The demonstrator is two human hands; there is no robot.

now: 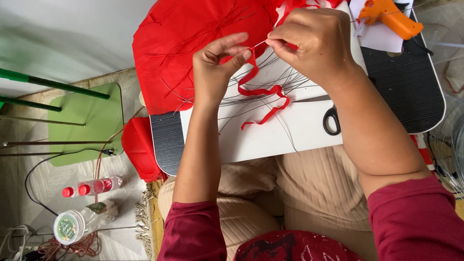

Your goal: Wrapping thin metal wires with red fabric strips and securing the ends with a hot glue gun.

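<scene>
Both hands meet above a small white table (290,140). The left hand (217,65) pinches a red ribbon strip (263,92) between thumb and fingers; the right hand (309,41), just beside it, has fingertips closed on a thin wire (its end is barely visible). Below the grip the ribbon curls down onto loose wires (270,99). Black-handled scissors (331,118) lie to the right, and an orange glue gun (389,17) beyond.

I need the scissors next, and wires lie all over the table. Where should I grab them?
Take the scissors by the black loop handles, coming from the near table edge. The handles point toward the lap, clear of the wires; the blades run under them.
</scene>
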